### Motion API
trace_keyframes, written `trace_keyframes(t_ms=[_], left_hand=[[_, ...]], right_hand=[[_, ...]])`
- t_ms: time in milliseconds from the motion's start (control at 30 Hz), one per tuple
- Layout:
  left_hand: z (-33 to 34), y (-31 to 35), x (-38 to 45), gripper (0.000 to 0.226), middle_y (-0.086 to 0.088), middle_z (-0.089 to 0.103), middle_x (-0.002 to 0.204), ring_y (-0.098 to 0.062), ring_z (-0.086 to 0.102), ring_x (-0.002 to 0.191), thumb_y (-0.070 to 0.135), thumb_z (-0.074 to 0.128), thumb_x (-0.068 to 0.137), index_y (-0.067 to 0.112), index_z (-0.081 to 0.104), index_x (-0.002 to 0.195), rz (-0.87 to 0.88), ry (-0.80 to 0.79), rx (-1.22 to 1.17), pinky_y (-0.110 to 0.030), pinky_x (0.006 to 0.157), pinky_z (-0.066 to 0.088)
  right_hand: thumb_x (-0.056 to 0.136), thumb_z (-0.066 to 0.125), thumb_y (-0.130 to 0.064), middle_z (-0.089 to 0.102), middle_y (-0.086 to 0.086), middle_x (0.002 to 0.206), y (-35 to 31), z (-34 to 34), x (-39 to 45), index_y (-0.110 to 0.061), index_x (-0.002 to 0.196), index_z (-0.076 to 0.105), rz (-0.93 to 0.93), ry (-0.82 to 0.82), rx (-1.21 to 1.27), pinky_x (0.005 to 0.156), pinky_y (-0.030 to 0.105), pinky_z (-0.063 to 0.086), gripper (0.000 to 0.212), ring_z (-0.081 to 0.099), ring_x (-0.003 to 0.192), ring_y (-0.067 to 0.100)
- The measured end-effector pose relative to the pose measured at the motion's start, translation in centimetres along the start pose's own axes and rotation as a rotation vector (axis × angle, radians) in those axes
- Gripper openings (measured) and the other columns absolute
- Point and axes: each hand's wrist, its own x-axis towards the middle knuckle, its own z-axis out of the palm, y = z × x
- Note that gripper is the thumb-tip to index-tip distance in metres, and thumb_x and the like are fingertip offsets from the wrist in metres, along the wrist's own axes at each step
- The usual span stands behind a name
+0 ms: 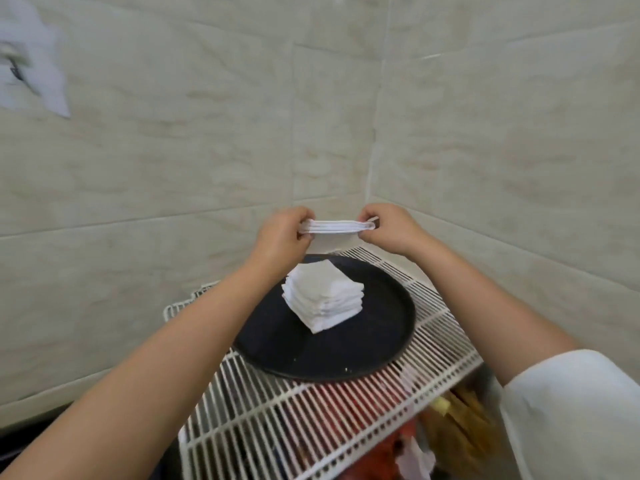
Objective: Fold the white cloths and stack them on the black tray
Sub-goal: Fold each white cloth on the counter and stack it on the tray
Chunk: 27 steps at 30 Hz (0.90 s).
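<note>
Both hands [282, 233] [391, 228] pinch folded cloth [335, 226] ends; no legible writing

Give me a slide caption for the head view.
Both hands, left and right, hold a folded white cloth above the stack on the black tray.

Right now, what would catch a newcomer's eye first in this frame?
Most striking is the folded white cloth held taut in mid-air before the tiled wall corner, pinched at one end by the left hand and at the other by the right hand. Just below sits a neat stack of folded cloths on the round black tray, which rests on a white wire rack.
</note>
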Motion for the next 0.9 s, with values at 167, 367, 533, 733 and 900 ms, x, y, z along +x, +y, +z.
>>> trace_keyframes(t_ms=[167, 367, 533, 733, 900], left_hand=[[5.1, -1.5, 0.3, 0.034, -0.013, 0.055, 0.126, -0.030, 0.053, 0.112, 0.008, 0.051, 0.091, 0.006, 0.054, 0.125, -0.106, -0.131, 0.207, -0.027, 0.089, 0.036], [8.4, -2.1, -2.6, 0.035, -0.002, 0.061, 0.119, -0.020, 0.060, 0.099, 0.023, 0.055, 0.091, 0.018, 0.056, 0.126, -0.207, -0.249, 0.362, -0.030, 0.086, 0.045], [9.0, -1.9, -2.9, 0.041, 0.001, 0.059, 0.124, -0.017, 0.056, 0.109, 0.031, 0.053, 0.092, 0.022, 0.050, 0.131, -0.224, -0.237, 0.417, -0.026, 0.087, 0.042], [9.7, -1.3, -3.7, 0.055, 0.000, 0.041, 0.139, -0.020, 0.046, 0.122, 0.034, 0.051, 0.091, 0.022, 0.032, 0.142, -0.259, -0.287, 0.507, -0.033, 0.091, 0.044], [6.2, -1.1, -5.7, 0.048, -0.006, 0.046, 0.133, -0.025, 0.045, 0.122, 0.035, 0.048, 0.091, 0.016, 0.041, 0.134, -0.336, -0.189, 0.631, -0.036, 0.095, 0.043]], right_hand=[[0.077, 0.057, 0.002, 0.065, 0.015, 0.095, 6.0, 4.1, 4.6, 0.000, 0.096, 0.065, -0.120, -0.184, -0.004, 0.056, 0.015, 0.036, 0.021, 0.058, 0.086, 0.026], [0.076, 0.054, 0.001, 0.061, 0.012, 0.100, 10.8, 7.5, 3.9, -0.005, 0.091, 0.064, -0.300, -0.405, -0.086, 0.061, 0.020, 0.025, 0.020, 0.047, 0.083, 0.016], [0.079, 0.054, -0.002, 0.049, 0.001, 0.090, 11.5, 7.5, 3.9, -0.005, 0.096, 0.063, -0.364, -0.458, -0.083, 0.060, 0.018, 0.031, 0.020, 0.045, 0.083, 0.015], [0.082, 0.054, -0.012, 0.054, 0.008, 0.109, 11.6, 7.0, 3.4, -0.008, 0.108, 0.059, -0.351, -0.535, -0.151, 0.077, 0.023, 0.035, 0.027, 0.053, 0.101, 0.022], [0.089, 0.052, -0.020, 0.042, 0.009, 0.139, 6.6, 5.0, 1.4, -0.012, 0.134, 0.042, -0.403, -0.477, -0.228, 0.102, 0.034, 0.038, 0.047, 0.043, 0.126, 0.025]])
